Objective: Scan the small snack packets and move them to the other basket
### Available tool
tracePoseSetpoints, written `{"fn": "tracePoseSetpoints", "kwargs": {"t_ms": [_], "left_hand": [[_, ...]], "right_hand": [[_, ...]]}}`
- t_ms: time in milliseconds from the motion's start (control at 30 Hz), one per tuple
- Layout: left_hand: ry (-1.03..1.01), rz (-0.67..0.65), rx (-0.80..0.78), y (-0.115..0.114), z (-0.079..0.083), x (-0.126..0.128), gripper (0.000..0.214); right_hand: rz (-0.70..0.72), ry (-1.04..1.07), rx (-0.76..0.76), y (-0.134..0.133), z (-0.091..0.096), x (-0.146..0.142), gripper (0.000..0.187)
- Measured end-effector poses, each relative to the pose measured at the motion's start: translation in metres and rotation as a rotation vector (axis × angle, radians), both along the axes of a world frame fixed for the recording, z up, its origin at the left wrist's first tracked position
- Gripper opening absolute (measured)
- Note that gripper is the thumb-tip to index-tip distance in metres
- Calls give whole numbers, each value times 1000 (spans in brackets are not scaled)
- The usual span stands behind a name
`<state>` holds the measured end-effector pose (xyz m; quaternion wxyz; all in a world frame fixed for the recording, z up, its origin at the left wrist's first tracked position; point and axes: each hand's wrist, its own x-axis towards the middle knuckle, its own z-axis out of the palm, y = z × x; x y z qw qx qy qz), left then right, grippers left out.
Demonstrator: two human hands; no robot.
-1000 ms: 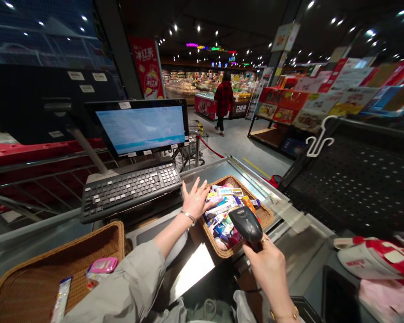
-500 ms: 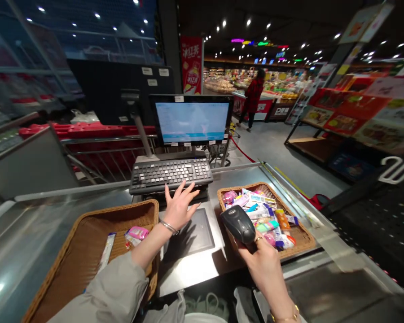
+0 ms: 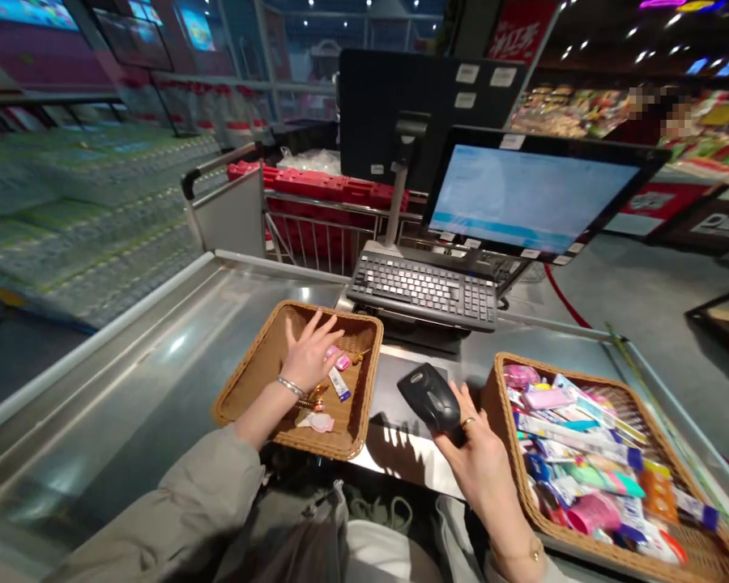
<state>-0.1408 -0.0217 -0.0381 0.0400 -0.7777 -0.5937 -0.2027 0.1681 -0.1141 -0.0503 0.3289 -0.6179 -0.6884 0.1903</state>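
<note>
My left hand (image 3: 311, 352) hovers over the left wicker basket (image 3: 249, 376), fingers spread and nothing held. Inside that basket lie a pink packet (image 3: 340, 359), a white and blue tube-like box (image 3: 339, 385) and a pale pink item (image 3: 319, 422). A black barcode scanner (image 3: 430, 397) is in my right hand (image 3: 477, 445), its head pointing up and left above the metal counter. Just right of that hand stands another wicker basket (image 3: 507, 405), full of small goods such as toothpaste-like boxes and a pink cup-shaped item (image 3: 592, 512).
Behind the baskets are a black keyboard (image 3: 425, 287) and a lit monitor (image 3: 531, 194), with a second dark screen (image 3: 428, 113) seen from behind. A metal cart (image 3: 321, 231) stands beyond the steel counter (image 3: 151, 389). A person (image 3: 647, 121) is in the aisle at right.
The view has swung left. My left hand has moved from in front of the keyboard to above the left basket. My right hand still holds the scanner.
</note>
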Motion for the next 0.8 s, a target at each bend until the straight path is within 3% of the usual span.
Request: {"fn": "tracePoseSetpoints", "kwargs": {"t_ms": [300,567,800], "left_hand": [[75,39,-93,-16,-37,-61,41],[133,-7,-301,13,-61,-77,57],[191,-63,-364,43,-91,-72,51]], "right_hand": [[174,-242,33,23,2,-51,23],[218,-405,49,36,0,-79,21],[223,-447,55,44,-4,-94,23]]}}
